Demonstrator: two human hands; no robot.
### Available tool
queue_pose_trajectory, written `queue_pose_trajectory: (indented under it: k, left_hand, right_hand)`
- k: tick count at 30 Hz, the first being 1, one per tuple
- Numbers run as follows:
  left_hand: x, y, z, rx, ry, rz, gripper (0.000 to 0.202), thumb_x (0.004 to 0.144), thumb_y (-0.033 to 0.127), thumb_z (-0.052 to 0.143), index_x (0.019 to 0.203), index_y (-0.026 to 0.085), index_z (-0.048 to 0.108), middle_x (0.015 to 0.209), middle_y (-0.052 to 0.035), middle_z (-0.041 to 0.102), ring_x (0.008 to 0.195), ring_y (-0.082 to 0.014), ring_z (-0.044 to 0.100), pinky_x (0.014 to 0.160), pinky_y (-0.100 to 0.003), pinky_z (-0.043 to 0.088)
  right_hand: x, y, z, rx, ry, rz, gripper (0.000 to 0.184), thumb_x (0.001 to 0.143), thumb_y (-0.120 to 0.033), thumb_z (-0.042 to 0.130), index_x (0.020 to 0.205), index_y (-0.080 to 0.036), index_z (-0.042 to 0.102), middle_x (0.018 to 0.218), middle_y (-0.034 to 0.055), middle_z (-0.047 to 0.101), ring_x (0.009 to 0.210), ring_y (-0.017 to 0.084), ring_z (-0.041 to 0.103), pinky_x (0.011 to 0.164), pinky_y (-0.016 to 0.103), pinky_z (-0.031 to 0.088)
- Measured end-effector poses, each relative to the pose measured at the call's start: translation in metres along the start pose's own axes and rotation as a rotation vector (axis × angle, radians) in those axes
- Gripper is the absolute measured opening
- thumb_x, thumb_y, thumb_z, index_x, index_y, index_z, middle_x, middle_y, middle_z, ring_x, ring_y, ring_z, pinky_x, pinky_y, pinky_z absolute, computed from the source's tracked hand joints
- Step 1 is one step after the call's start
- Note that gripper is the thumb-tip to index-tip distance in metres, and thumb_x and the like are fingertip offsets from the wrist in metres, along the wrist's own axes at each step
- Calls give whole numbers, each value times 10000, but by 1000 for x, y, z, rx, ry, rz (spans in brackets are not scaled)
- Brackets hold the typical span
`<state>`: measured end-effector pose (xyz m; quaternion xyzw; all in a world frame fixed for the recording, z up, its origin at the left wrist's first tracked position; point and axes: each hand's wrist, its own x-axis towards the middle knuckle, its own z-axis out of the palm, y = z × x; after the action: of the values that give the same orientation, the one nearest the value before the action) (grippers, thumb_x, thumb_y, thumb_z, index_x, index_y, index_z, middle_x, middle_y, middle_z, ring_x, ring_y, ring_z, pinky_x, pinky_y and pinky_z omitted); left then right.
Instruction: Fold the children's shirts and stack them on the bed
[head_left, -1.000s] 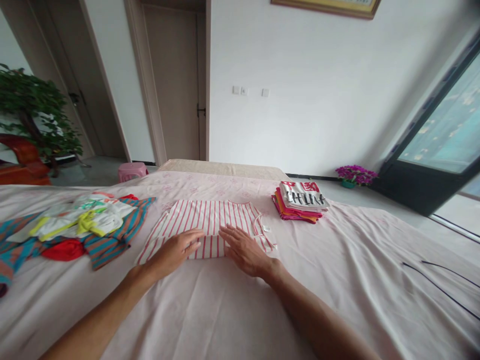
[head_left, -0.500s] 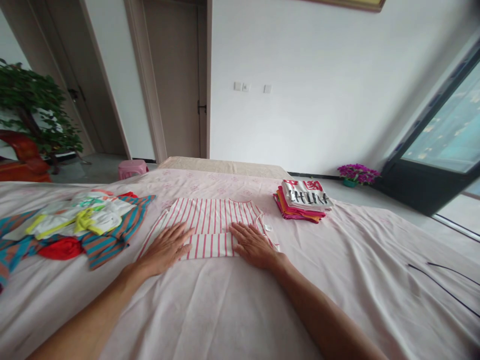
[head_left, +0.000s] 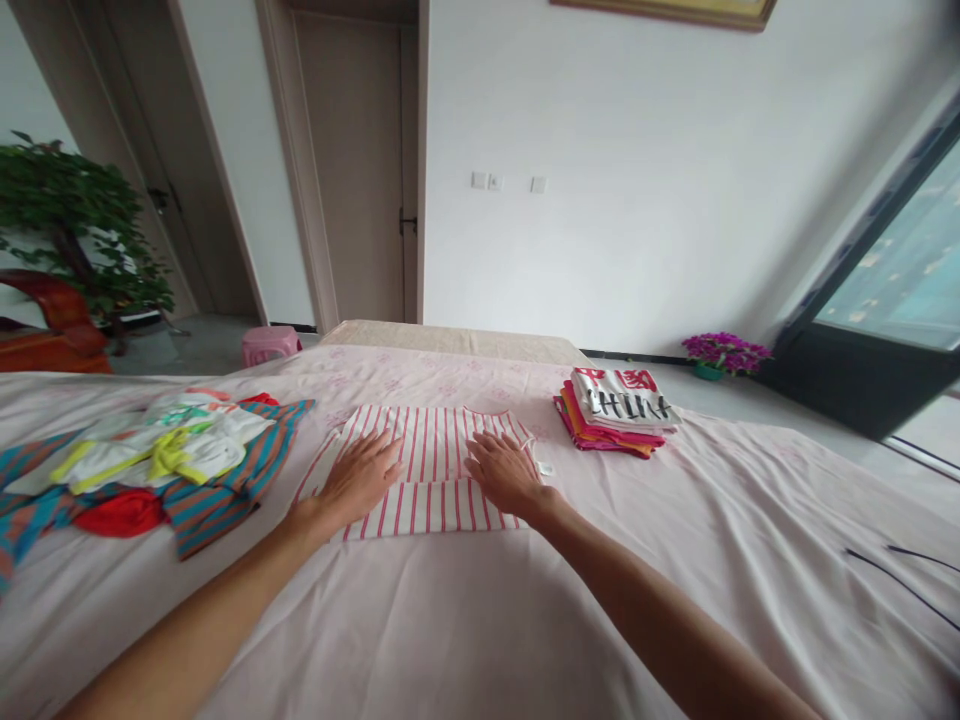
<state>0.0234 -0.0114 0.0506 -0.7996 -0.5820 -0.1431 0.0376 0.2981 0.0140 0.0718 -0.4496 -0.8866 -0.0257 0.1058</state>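
A white shirt with red stripes (head_left: 431,450) lies flat in front of me, its near edge folded over into a band. My left hand (head_left: 361,475) is spread over the shirt's left part, fingers pointing away from me. Over the right part, my right hand (head_left: 506,472) lies palm down with its fingers apart. Neither hand grips the cloth. A small white tag (head_left: 545,468) shows beside the right hand. Both palms hide parts of the shirt's sides.
Right of the shirt stands a stack of folded clothes (head_left: 619,410), a white "CHINA" one on top. Loose clothes (head_left: 172,450) are heaped at the left. Everything rests on a pink sheet (head_left: 450,630). Dark cords (head_left: 900,585) lie at the right; a pink stool (head_left: 270,343) stands beyond.
Both hands have slid a little farther forward over the shirt, showing more of the folded band's near edge. The view has shifted slightly.
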Motion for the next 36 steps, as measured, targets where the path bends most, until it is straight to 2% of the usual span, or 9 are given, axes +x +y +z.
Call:
queue_pose_trajectory:
  k: [4, 8, 14, 18, 21, 25, 30, 33, 36]
  left_hand:
    - [32, -2, 20, -61, -103, -24, 600, 961, 496, 344, 1466, 188, 444, 1573, -149, 355, 1472, -315, 263, 1169, -494, 225]
    - [42, -34, 40, -16, -105, -118, 603, 958, 522, 336, 1488, 243, 408, 1596, -120, 318, 1475, -300, 257, 1168, -501, 189]
    - [54, -83, 47, 37, -50, -270, 589, 957, 498, 325, 1482, 245, 411, 1593, -112, 326, 1473, -295, 260, 1155, -489, 214]
    - [69, -99, 51, 53, -2, -314, 532, 964, 395, 313, 1438, 199, 451, 1517, -126, 446, 1402, -259, 391, 1140, -426, 279]
    - [79, -109, 53, 41, 34, -335, 526, 960, 317, 300, 1432, 125, 434, 1445, -164, 520, 1349, -246, 457, 1118, -386, 317]
    - [91, -122, 55, 12, 67, -362, 482, 929, 271, 371, 1370, 127, 505, 1390, -161, 573, 1301, -250, 506, 1090, -361, 349]
    - [97, -127, 52, -51, 114, -425, 334, 873, 263, 443, 1123, 181, 649, 1172, -111, 695, 1108, -234, 630, 952, -308, 445]
    - [94, -121, 48, -96, 156, -470, 262, 854, 274, 457, 1029, 204, 639, 1085, -80, 713, 1009, -210, 664, 863, -273, 475]
    - [86, -114, 40, -133, 195, -511, 239, 853, 285, 452, 1032, 228, 599, 1000, -46, 725, 930, -198, 678, 797, -266, 489]
  right_hand:
    - [29, 10, 23, 28, -120, -97, 538, 1033, -427, 280, 1501, -178, 370, 1586, 123, 313, 1460, 271, 270, 1168, 484, 235]
    - [38, 48, 42, 28, -144, 11, 596, 1025, -476, 275, 1555, -206, 264, 1624, 96, 215, 1497, 255, 169, 1199, 494, 142]
    - [44, 95, 47, 21, -68, 223, 560, 1020, -439, 301, 1517, -183, 350, 1594, 114, 298, 1470, 257, 249, 1185, 461, 190]
    - [52, 111, 48, 63, -11, 335, 489, 1023, -393, 307, 1424, -167, 471, 1524, 126, 420, 1382, 235, 400, 1122, 368, 297]
    - [59, 122, 45, 80, 54, 411, 437, 1023, -351, 309, 1338, -176, 556, 1362, 121, 585, 1239, 221, 527, 1038, 306, 360]
    - [65, 131, 40, 12, 118, 447, 403, 983, -329, 414, 1307, -177, 600, 1214, 122, 658, 1147, 245, 551, 974, 293, 379]
    - [69, 129, 39, -41, 138, 472, 400, 942, -341, 485, 1293, -208, 623, 1195, 109, 666, 1127, 256, 549, 932, 308, 396]
    - [71, 127, 34, 3, 86, 504, 348, 927, -303, 482, 1197, -211, 681, 1154, 100, 688, 1085, 238, 581, 872, 286, 407]
    - [69, 123, 22, 33, 38, 520, 289, 883, -239, 495, 1048, -212, 731, 1042, 82, 720, 973, 213, 622, 779, 266, 409]
